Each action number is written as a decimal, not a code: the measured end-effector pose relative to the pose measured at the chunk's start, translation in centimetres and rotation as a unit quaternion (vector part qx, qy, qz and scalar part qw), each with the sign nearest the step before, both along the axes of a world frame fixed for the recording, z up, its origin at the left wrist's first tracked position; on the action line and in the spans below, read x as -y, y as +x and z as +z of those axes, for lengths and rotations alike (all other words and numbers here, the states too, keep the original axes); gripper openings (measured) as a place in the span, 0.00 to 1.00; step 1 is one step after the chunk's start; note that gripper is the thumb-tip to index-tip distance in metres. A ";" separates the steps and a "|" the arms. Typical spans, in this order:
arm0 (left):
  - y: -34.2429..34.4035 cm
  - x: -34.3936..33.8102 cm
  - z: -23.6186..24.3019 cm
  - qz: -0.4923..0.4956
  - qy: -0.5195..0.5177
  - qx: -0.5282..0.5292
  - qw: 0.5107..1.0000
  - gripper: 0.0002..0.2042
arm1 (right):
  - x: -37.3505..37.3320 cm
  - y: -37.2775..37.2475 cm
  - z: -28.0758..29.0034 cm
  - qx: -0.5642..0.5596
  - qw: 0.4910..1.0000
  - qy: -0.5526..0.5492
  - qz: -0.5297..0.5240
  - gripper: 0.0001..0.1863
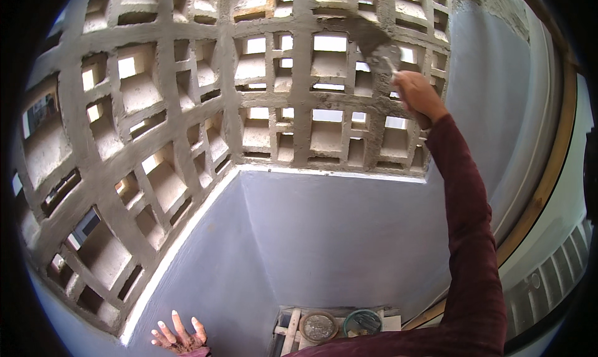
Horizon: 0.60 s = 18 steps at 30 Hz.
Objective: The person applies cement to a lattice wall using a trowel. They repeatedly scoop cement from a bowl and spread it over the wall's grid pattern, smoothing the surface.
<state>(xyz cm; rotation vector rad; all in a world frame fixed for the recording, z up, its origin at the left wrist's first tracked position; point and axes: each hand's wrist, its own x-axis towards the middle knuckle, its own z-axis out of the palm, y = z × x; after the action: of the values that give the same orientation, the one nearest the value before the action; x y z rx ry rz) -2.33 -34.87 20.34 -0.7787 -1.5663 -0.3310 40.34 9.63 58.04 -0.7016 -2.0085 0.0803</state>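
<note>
My right hand (pixel 420 96) is raised at the upper right, its fingers wrapped round the handle of a trowel (pixel 377 47). The dark, mortar-smeared blade is blurred and lies in front of the grey openwork block wall (pixel 301 108), over its right-hand part. Whether it touches the wall is hard to tell. Low at the left, my left hand (pixel 179 338) has its fingers spread and holds nothing. Stains mark its knuckles, and it is near the smooth blue-grey wall (pixel 212 276); contact cannot be made out.
The block wall turns a corner and runs along the left, above a pale ledge (pixel 324 172). Below stand a round tub of grey material (pixel 319 327) and a green-rimmed bucket (pixel 362 322) beside wooden bars (pixel 290 333). A wooden edge (pixel 536 207) curves along the right.
</note>
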 end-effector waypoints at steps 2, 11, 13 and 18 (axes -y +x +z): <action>-0.1 0.2 -0.1 0.006 0.002 0.001 1.000 0.24 | 0.9 -3.6 0.4 -0.014 0.997 -0.074 0.013 0.19; -0.1 0.0 0.0 0.004 0.014 -0.010 1.000 0.23 | -2.7 -3.2 -1.9 -0.170 0.963 -0.165 0.128 0.17; 0.0 0.3 0.0 0.000 0.014 -0.014 1.000 0.23 | -1.0 -1.1 -2.1 -0.139 0.979 -0.137 0.058 0.17; -0.1 -0.3 0.2 -0.001 0.008 -0.011 1.000 0.23 | -0.7 0.1 -2.4 -0.110 0.993 -0.025 -0.030 0.18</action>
<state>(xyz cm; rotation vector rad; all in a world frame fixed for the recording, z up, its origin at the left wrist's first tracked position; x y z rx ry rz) -2.44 -34.54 20.57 -0.7695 -1.5401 -0.3357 40.42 10.30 55.66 -0.7516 -1.7796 0.1667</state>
